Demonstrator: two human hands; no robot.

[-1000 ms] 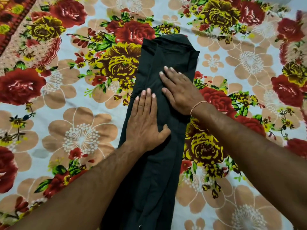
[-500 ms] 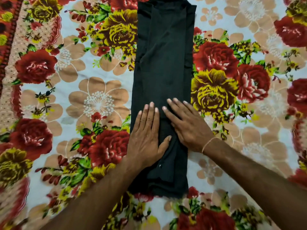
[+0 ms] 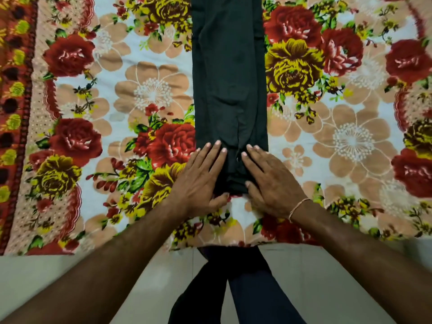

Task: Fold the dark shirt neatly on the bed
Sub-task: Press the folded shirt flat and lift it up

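On the floral bedsheet (image 3: 149, 94), the long dark folded shirt (image 3: 229, 78) lies as a narrow strip running near to far. My left hand (image 3: 198, 178) and right hand (image 3: 268, 181) press flat on its near end, fingers spread, gripping nothing.

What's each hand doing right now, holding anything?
Left hand: open, flat on the dark shirt's near end, holding nothing.
Right hand: open, flat on the same end, holding nothing.
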